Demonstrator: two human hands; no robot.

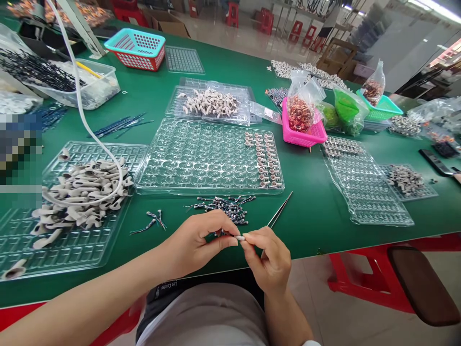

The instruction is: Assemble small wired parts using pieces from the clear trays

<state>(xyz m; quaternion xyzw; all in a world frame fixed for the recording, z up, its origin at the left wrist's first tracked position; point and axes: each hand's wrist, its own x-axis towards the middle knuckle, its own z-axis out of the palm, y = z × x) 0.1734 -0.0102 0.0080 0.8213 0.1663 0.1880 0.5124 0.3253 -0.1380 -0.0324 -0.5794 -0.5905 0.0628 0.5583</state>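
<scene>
My left hand (209, 240) is closed in a pinch on one end of a small pale-grey earbud shell (239, 237). My right hand (267, 257) pinches the shell's other end, with metal tweezers (280, 210) tucked in the same hand, tips pointing up and away. Fingers hide most of the shell. Just beyond my hands lies a pile of small dark wired parts (230, 207), with a few more wired parts (155, 220) off to the left. Behind the pile, a clear compartment tray (194, 154) carries shells in its right-hand columns.
Heaped earbud shells (86, 192) cover a tray at left, crossed by a white cable (81, 110). Another shell heap (211, 102) lies on stacked trays. A pink basket (304, 136) holds bagged copper-coloured parts. Another clear tray (374, 187) lies right; a red stool (370, 278) stands below the table edge.
</scene>
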